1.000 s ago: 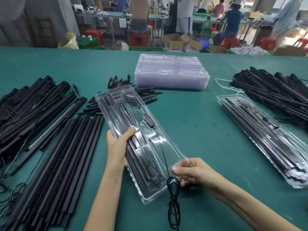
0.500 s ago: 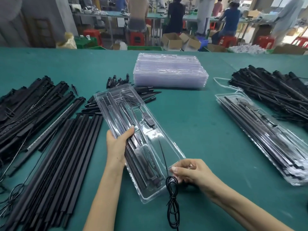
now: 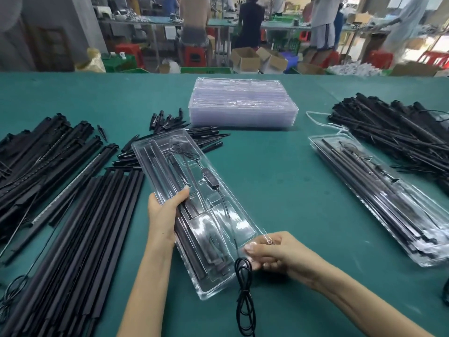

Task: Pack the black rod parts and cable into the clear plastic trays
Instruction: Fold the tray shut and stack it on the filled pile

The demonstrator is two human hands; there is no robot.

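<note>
My left hand (image 3: 165, 215) grips the long left edge of the clear tray (image 3: 194, 205), thumb laid over the black rod parts (image 3: 179, 210) already seated in its channels; the fingers curl underneath, hidden from me. My right hand (image 3: 274, 254) pinches the tray's near right corner, thumb on top, fingers folded below where I cannot make them out well, and the plastic glare blurs exactly what they touch. The cable (image 3: 244, 288) runs from a small inline controller (image 3: 206, 171) in the tray down past my right thumb, and its bundled loop hangs off the near edge onto the green surface (image 3: 279, 181), the end cut off by the frame. Loose black rods (image 3: 80, 227) lie to my left, partly out of view. A filled tray (image 3: 379, 198) sits well to the right, its near end cropped, and a stack of empty trays (image 3: 243, 103) lies beyond.
</note>
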